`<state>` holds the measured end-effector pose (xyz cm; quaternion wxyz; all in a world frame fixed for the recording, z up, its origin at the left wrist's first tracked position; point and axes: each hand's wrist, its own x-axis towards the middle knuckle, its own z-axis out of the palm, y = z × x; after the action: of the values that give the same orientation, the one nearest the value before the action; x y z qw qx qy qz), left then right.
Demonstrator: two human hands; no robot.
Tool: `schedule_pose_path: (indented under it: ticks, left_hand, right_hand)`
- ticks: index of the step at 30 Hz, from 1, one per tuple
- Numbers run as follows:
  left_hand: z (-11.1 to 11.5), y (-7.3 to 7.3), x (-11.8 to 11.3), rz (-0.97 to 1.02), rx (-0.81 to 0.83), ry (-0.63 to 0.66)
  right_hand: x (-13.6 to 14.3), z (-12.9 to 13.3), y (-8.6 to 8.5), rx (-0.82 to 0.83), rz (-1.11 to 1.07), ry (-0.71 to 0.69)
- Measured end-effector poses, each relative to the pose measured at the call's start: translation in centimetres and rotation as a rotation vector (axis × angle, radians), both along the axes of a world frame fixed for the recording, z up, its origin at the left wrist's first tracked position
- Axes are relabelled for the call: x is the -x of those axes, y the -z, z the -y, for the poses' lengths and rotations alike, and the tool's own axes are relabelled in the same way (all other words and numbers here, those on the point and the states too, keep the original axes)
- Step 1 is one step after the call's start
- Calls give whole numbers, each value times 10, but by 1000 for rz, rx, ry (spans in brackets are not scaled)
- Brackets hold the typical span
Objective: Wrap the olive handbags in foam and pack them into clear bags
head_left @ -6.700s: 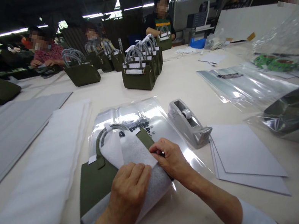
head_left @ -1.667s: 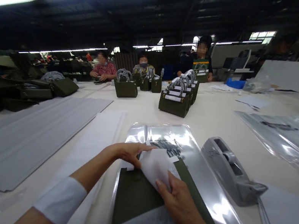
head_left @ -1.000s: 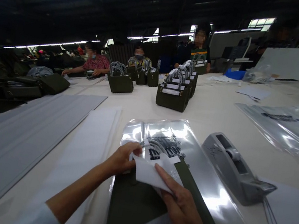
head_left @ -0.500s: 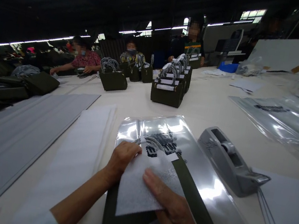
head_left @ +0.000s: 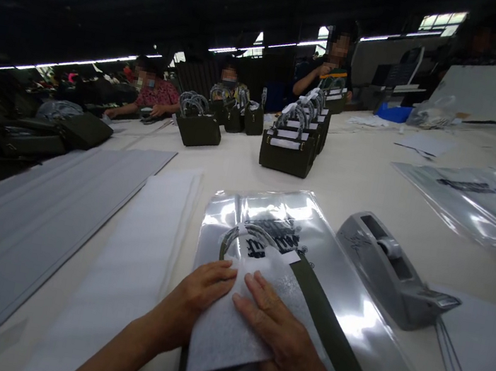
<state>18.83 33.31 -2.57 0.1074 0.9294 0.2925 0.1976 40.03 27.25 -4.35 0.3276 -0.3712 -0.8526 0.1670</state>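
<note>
A dark green handbag (head_left: 333, 328) lies flat before me on clear plastic bags with dark print (head_left: 346, 279). White tissue paper (head_left: 224, 347) covers much of its face. My left hand (head_left: 203, 293) rests on the left edge of the tissue, fingers stretched out. Across the middle of the tissue lies my right hand (head_left: 280, 332), fingers extended and pressed flat. Just beyond my fingertips, the wrapped handle (head_left: 232, 237) of the bag curves over the plastic, with a small white tag (head_left: 289, 257) to its right.
A grey tape dispenser (head_left: 391, 268) stands to the right, near white sheets (head_left: 483, 348). White foam sheets (head_left: 134, 255) and grey sheets (head_left: 53, 228) lie left. Upright green handbags (head_left: 287, 154) stand further back. Several people sit or stand across the table, one person (head_left: 337, 60) handling a bag.
My left hand has come down from the tissue's upper left corner, and its fingers have straightened. My right hand has flattened on the tissue. The view has shifted slightly left.
</note>
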Motion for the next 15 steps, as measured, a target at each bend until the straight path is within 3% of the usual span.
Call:
schedule_pose_path:
  ticks: [7, 12, 15]
  left_hand:
    - [32, -11, -1, -118, -5, -72]
    - [102, -14, 14, 133, 174, -420]
    - [144, -8, 14, 176, 304, -491]
  right_hand:
    - [10, 5, 0, -197, 57, -65]
    - [7, 4, 4, -217, -120, -28]
    - [7, 5, 1, -217, -131, -44]
